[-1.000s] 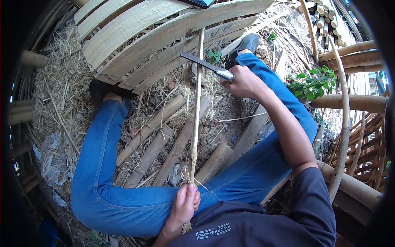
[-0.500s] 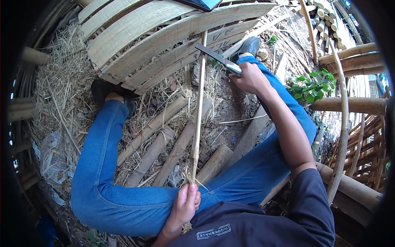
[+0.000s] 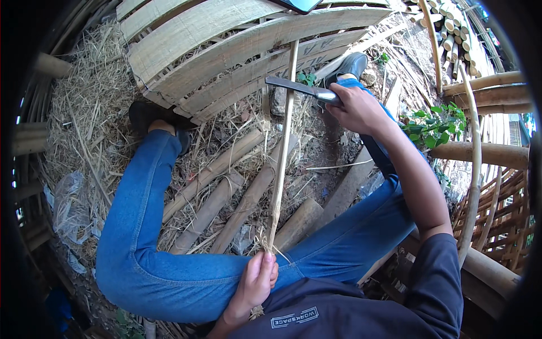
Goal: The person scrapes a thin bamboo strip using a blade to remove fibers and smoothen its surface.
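My left hand grips the near end of a long, pale bamboo strip, close to my lap. Frayed fibres stick out just past the thumb. The strip's far end rests against the edge of a slatted wooden crate. In my right hand is a knife with a straight, square-ended blade, the fingers closed round its metallic handle. Its blade lies across the strip near the far end; whether it touches the strip or hovers over it I cannot tell.
Several bamboo lengths lie on straw-covered ground between my legs. Clear plastic lies on the left. At right are a leafy plant, bamboo rails and a woven bamboo panel. Cut bamboo poles are stacked at the far right.
My right hand and the knife have moved slightly nearer to me along the strip, with the blade now more level. My left hand keeps its hold. The whole view has shifted a little.
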`<state>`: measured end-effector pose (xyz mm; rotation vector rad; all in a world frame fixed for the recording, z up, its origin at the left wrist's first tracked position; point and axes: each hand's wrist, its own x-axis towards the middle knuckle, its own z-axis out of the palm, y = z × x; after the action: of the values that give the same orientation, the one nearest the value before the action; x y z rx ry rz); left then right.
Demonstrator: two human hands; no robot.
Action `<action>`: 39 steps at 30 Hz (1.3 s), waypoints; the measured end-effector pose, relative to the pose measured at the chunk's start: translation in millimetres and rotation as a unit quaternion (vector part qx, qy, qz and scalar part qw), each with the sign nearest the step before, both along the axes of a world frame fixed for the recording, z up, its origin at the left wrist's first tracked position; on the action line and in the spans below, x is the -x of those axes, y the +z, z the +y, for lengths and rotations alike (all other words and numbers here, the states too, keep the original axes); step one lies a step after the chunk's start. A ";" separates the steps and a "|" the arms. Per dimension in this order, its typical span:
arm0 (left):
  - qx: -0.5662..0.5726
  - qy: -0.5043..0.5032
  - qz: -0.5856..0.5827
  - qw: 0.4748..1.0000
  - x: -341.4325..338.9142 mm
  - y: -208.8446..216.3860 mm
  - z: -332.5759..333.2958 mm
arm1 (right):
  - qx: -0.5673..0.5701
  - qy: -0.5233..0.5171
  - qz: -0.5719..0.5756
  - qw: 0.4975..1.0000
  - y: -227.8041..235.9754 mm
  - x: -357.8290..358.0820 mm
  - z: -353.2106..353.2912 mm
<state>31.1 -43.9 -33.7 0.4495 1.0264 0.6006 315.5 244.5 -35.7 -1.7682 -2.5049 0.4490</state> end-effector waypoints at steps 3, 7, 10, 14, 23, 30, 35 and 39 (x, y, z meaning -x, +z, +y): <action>0.000 -0.001 0.004 1.000 2.3 -1.4 -0.6 | 0.036 -0.051 -0.013 0.998 5.4 -0.7 18.3; 0.017 0.015 -0.006 1.000 1.5 -3.2 -0.2 | -0.050 -0.055 -0.041 0.996 -14.7 -1.2 19.7; -0.005 -0.010 -0.002 1.000 -0.5 1.0 -0.1 | -0.038 -0.097 0.005 0.995 -31.0 -4.4 26.2; 0.009 0.004 0.012 1.000 0.5 0.8 -0.4 | -0.097 -0.063 0.000 0.993 -39.3 4.0 20.7; 0.010 0.009 0.012 1.000 0.0 0.5 -0.6 | -0.102 -0.059 -0.005 0.993 -35.2 -4.7 24.4; 0.000 -0.006 0.026 1.000 -1.8 1.8 0.6 | -0.107 -0.088 -0.011 0.990 -36.9 -11.5 31.5; 0.002 -0.001 0.035 0.999 -1.5 1.8 -1.7 | -0.091 -0.041 -0.021 0.995 -28.1 7.1 20.5; -0.011 -0.006 0.038 0.999 -2.1 1.2 0.5 | -0.077 -0.095 0.007 0.992 -39.4 -6.5 28.5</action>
<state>33.2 -43.4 -32.5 0.5004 1.0908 0.5884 322.0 273.0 -75.1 -1.9098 -2.2632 0.2483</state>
